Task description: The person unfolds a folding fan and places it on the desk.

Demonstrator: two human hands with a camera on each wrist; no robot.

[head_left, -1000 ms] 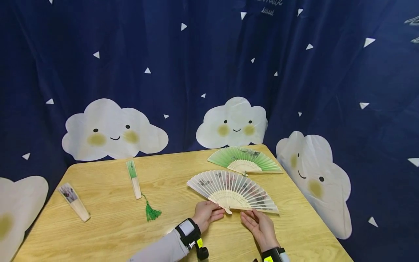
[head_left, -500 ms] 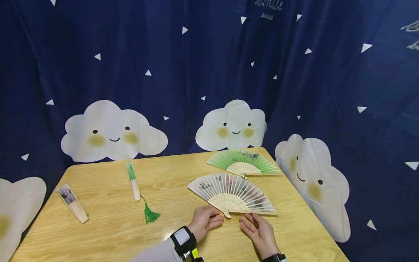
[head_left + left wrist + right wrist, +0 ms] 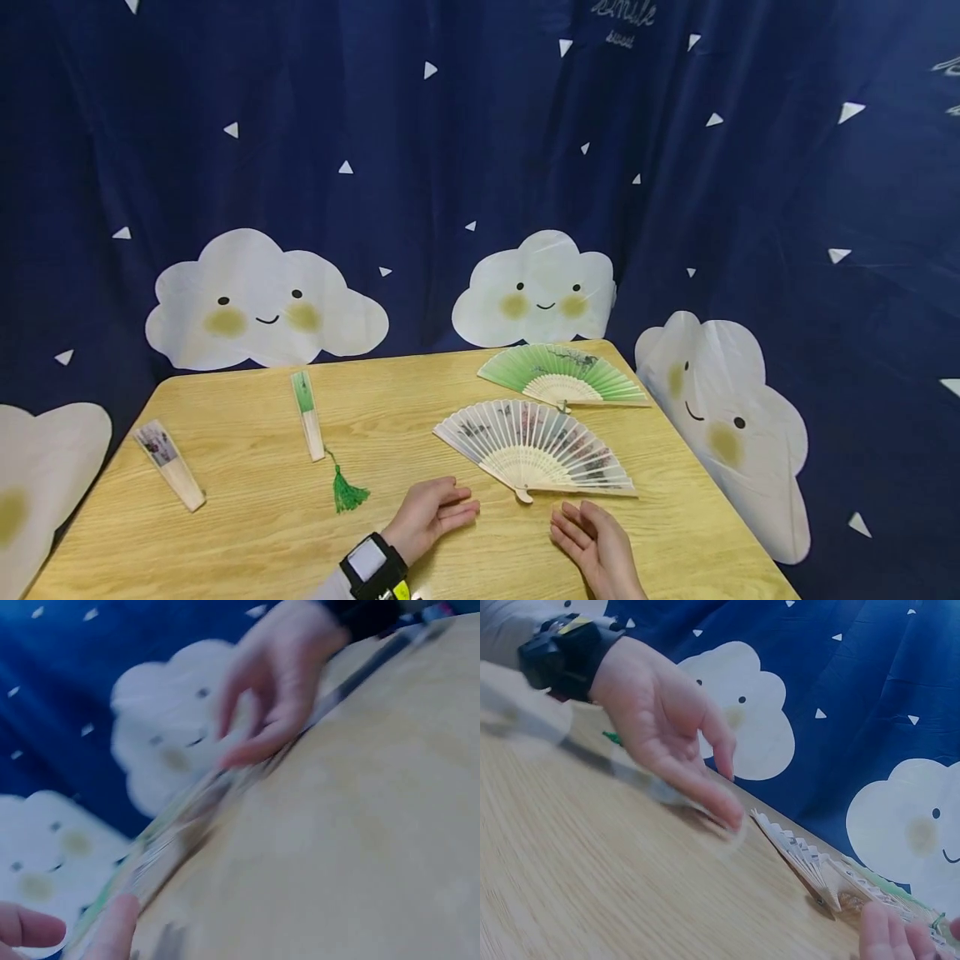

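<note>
An opened white folding fan (image 3: 525,454) with a floral print lies spread on the table, its pivot end toward the person. My left hand (image 3: 431,518) is to the left of that pivot, apart from the fan, with relaxed fingers and nothing in them. On the other side, my right hand (image 3: 597,546) is just below the fan's right edge, palm turned inward, fingers loosely bent and holding nothing. Behind the white fan an opened green folding fan (image 3: 558,372) is spread near the back right corner. The left wrist view is blurred.
Toward the left lie two closed folding fans: a green one (image 3: 307,415) with a green tassel (image 3: 348,493), and a floral one (image 3: 169,465). The wooden table (image 3: 247,542) meets a dark blue curtain (image 3: 300,100) printed with clouds at its back edge.
Both hands have come away from the white fan. The left hand has moved left and toward the person; the right hand has drawn back slightly. The fans stay where they were.
</note>
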